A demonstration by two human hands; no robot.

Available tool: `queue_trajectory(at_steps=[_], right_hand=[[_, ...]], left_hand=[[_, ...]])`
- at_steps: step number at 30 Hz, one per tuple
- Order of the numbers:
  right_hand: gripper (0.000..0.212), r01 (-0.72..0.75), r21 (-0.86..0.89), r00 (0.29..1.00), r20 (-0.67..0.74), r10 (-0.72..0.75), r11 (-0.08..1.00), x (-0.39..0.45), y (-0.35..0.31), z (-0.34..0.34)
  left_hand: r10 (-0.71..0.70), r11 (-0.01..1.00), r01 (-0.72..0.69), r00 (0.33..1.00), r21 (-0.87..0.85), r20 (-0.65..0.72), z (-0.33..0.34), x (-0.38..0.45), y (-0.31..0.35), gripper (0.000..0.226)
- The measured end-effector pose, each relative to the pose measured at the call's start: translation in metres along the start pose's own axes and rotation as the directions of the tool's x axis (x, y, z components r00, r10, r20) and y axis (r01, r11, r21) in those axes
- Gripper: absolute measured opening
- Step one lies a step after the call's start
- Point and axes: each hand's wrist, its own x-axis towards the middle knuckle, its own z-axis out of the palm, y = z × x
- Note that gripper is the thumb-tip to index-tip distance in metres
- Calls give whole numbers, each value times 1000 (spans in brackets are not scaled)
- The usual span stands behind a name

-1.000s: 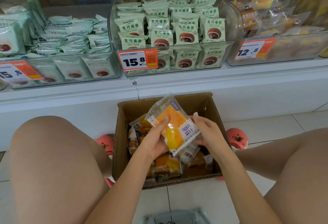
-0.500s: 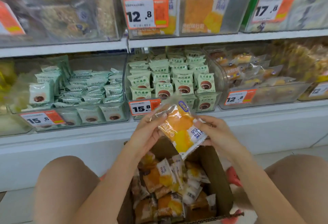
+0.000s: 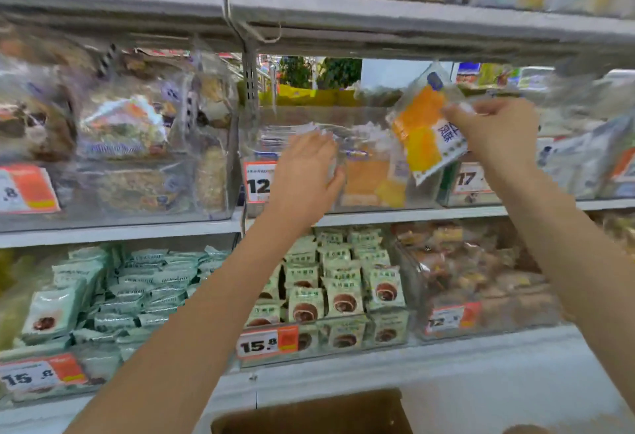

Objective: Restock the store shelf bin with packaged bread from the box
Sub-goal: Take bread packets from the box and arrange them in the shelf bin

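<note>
An orange-and-white bread packet (image 3: pixel 424 129) hangs tilted in front of the clear shelf bin (image 3: pixel 374 201) on the middle shelf. My right hand (image 3: pixel 494 129) grips the packet by its right edge, above the bin's right front corner. My left hand (image 3: pixel 307 167) rests on the bin's front rim next to the 12.8 price tag (image 3: pixel 258 181), fingers lying over the rim. Inside the bin a few similar orange packets (image 3: pixel 369 179) show through the front wall. The cardboard box (image 3: pixel 309 414) is at the bottom edge, only its rear wall in view.
A neighbouring clear bin (image 3: pixel 117 159) of mixed packets stands to the left, another with a 17 tag (image 3: pixel 469 177) to the right. The lower shelf holds bins of green packets (image 3: pixel 338 291). An upper shelf board (image 3: pixel 343 18) hangs close above the bin.
Both hands rose from above the box to the middle shelf. My left hand let go of the packet and went to the bin's rim; my right hand alone carries it now.
</note>
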Motion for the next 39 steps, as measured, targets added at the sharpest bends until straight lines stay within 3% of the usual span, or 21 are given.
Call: queue_trajectory(at_steps=[3, 5, 9, 14, 23, 30, 36, 38, 39], right_hand=[[51, 115, -198, 992, -23, -122, 973, 30, -6, 17], [48, 145, -290, 988, -5, -153, 946, 44, -10, 32], [41, 199, -423, 979, 53, -195, 884, 71, -16, 62], [30, 240, -531, 968, 63, -245, 812, 102, -19, 89], [20, 252, -710, 967, 218, -135, 658, 119, 35, 138], [31, 407, -601, 903, 378, -205, 688, 138, 36, 133], [45, 433, -437, 788, 608, -95, 789, 149, 33, 113], [45, 416, -367, 765, 637, -101, 832, 149, 35, 111], [43, 410, -337, 765, 633, -119, 847, 149, 37, 111]], left_hand=[[-37, 980, 15, 994, 198, 107, 24, 24, -2, 59], [-37, 967, 31, 999, 254, 18, 36, 24, -3, 59], [31, 974, 15, 980, 227, -198, 49, 21, -8, 54], [73, 978, -21, 966, 207, -247, 52, 21, -10, 53], [115, 975, -39, 930, 219, -349, 64, 22, -14, 51], [136, 975, -52, 907, 216, -399, 67, 21, -15, 50], [68, 995, -27, 902, 100, -426, 45, 35, -7, 38], [55, 995, -21, 930, 97, -365, 28, 56, 5, 26], [54, 995, -30, 965, 99, -258, 23, 72, 12, 23]])
